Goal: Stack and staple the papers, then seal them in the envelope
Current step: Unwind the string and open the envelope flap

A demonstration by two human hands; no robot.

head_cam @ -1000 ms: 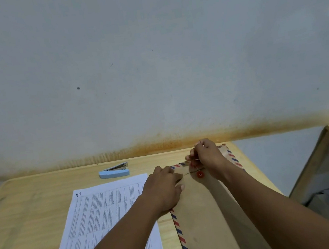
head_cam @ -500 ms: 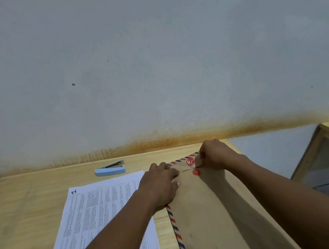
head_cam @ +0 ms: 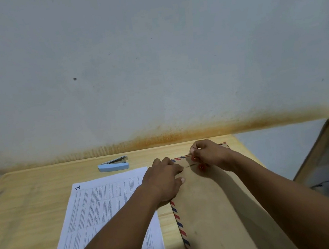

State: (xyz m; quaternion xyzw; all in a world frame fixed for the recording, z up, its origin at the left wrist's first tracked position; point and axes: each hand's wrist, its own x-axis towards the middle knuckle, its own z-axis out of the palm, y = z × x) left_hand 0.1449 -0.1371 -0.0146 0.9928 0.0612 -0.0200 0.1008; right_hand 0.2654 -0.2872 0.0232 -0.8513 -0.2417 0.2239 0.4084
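Kraft envelope [head_cam: 218, 221] lies flat at right on the table [head_cam: 23, 205]. Left hand [head_cam: 164, 178] fingers straight, pressing near the flap. Right hand [head_cam: 211, 155] fingers curled, pinching string [head_cam: 188, 165] by far red button [head_cam: 194, 158]. Papers [head_cam: 100, 212] to the left, stapler [head_cam: 113, 166] beyond.

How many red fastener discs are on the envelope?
2. One disc sits near the envelope's top edge beside the right hand; the second disc lies just below. The hand may hide others.

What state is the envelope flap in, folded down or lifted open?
Folded down: the flap lies flat on the envelope, left hand pressing it, right hand curled beside the red discs. Tied or not: cannot tell.
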